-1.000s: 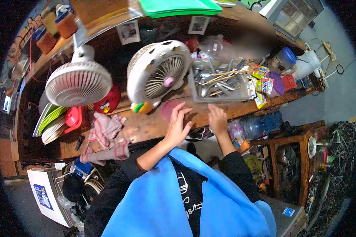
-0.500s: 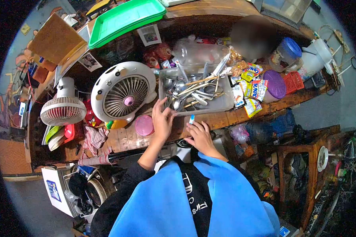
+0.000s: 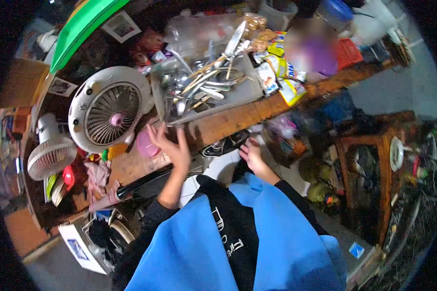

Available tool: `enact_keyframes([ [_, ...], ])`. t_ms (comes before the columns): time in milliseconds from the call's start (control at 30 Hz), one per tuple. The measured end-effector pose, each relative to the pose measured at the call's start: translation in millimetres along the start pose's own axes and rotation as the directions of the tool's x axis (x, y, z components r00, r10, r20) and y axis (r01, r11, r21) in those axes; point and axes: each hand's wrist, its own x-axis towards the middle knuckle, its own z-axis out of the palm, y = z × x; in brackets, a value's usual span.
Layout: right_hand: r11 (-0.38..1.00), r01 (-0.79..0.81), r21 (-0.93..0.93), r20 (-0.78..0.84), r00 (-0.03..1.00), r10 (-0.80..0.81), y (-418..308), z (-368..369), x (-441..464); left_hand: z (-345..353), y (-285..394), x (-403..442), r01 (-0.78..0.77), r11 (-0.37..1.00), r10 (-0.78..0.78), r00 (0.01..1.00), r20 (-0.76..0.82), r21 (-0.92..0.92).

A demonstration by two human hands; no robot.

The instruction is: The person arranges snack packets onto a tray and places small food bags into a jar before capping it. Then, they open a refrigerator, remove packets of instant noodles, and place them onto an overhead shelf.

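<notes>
My left hand (image 3: 174,150) is open with fingers spread, above the front of the wooden table (image 3: 228,123). Its fingertips are beside a pink round lid (image 3: 147,143), partly overlapping it in view. My right hand (image 3: 252,156) is just off the table's front edge, over the floor, fingers curled in. Whatever it may hold is hidden. Beyond my hands, a clear plastic tray (image 3: 247,95) contains metal spoons, a knife (image 3: 236,39) and several wooden sticks (image 3: 203,72).
A white round fan (image 3: 110,110) and a smaller fan (image 3: 52,154) stand at left. Seasoning sachets (image 3: 291,89) lie right of the tray. A red basket (image 3: 348,52) is farther right. A green tray (image 3: 82,34) is upper left. A wooden cabinet frame (image 3: 378,194) stands lower right.
The view has swung to the right. My left hand has drawn back from the tray and spread its fingers. My right hand has moved off the table edge; the small blue-and-white item near its fingertips is out of sight.
</notes>
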Motion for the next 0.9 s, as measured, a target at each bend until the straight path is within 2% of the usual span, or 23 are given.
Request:
enact_keyframes([
  [67, 0.953, -0.3, 0.036, 0.25, 0.926, 0.282, 18, -5, 28, 1, -2, -35, -0.084, 0.995, 0.083, 0.996, 0.012, 0.049],
  [100, 0.963, -0.242, -0.121, 0.119, 0.959, 0.256, 16, -1, 32, 0, 4, -51, -0.062, 0.995, 0.058, 0.997, 0.053, 0.076],
  [133, 0.971, -0.171, -0.17, 0.141, 0.971, 0.195, 7, -9, 40, -2, 9, -64, -0.04, 0.994, 0.029, 0.995, 0.1, 0.101],
  [200, 0.971, -0.176, -0.163, 0.288, 0.933, 0.217, -14, -39, 89, -1, 17, -69, -0.009, 0.994, 0.002, 0.998, 0.065, 0.109],
  [233, 0.929, -0.015, -0.37, 0.283, 0.951, 0.128, -52, -40, 83, 4, 19, -65, -0.009, 0.996, 0.008, 1.0, 0.012, 0.089],
  [267, 0.818, 0.14, -0.557, 0.295, 0.955, 0.038, -91, -41, 70, 11, 23, -55, -0.046, 0.997, 0.048, 0.999, -0.02, 0.066],
  [300, 0.656, 0.489, -0.574, 0.493, 0.847, -0.2, -107, -58, 83, 19, 27, -43, -0.083, 0.995, 0.084, 0.996, -0.024, 0.059],
  [333, 0.404, 0.769, -0.496, 0.682, 0.633, -0.367, -120, -75, 97, 27, 32, -29, -0.117, 0.992, 0.118, 0.993, -0.026, 0.055],
  [400, 0.367, 0.769, -0.523, 0.76, 0.616, -0.206, -167, -87, 86, 37, 54, 6, -0.25, 0.933, 0.238, 0.968, 0.079, 0.26],
  [467, 0.399, 0.514, -0.76, 0.616, 0.764, 0.189, -219, -75, 55, 47, 68, 28, -0.253, 0.878, 0.166, 0.957, 0.236, 0.406],
  [500, 0.315, 0.543, -0.778, 0.614, 0.764, 0.198, -234, -68, 43, 49, 70, 33, -0.251, 0.856, 0.11, 0.943, 0.315, 0.452],
  [533, 0.302, 0.551, -0.778, 0.619, 0.756, 0.213, -247, -58, 30, 51, 73, 36, -0.254, 0.833, 0.05, 0.92, 0.39, 0.492],
  [567, 0.344, 0.639, -0.687, 0.712, 0.688, 0.143, -257, -45, 15, 50, 76, 36, -0.355, 0.78, 0.133, 0.899, 0.417, 0.516],
  [600, 0.378, 0.719, -0.584, 0.791, 0.608, 0.065, -260, -34, 5, 49, 74, 33, -0.34, 0.78, 0.126, 0.907, 0.402, 0.525],
  [633, 0.451, 0.737, -0.504, 0.808, 0.586, -0.054, -258, -23, -2, 48, 69, 30, -0.337, 0.78, 0.096, 0.897, 0.431, 0.527],
  [667, 0.466, 0.754, -0.462, 0.8, 0.581, -0.147, -257, -9, -13, 48, 65, 28, -0.335, 0.78, 0.069, 0.885, 0.46, 0.528],
  [733, 0.186, 0.927, -0.326, 0.827, 0.375, -0.418, -264, 15, -31, 48, 67, 27, -0.337, 0.766, 0.093, 0.901, 0.424, 0.548],
  [767, 0.046, 0.969, -0.243, 0.801, 0.227, -0.554, -264, 23, -29, 47, 70, 26, -0.315, 0.772, 0.058, 0.9, 0.433, 0.552],
  [800, -0.054, 0.97, -0.236, 0.75, 0.147, -0.645, -267, 29, -30, 46, 72, 25, -0.295, 0.778, 0.024, 0.896, 0.443, 0.555],
  [900, -0.048, 0.952, -0.301, 0.677, 0.178, -0.714, -278, 36, -32, 46, 75, 17, -0.272, 0.767, 0.012, 0.911, 0.411, 0.581],
])
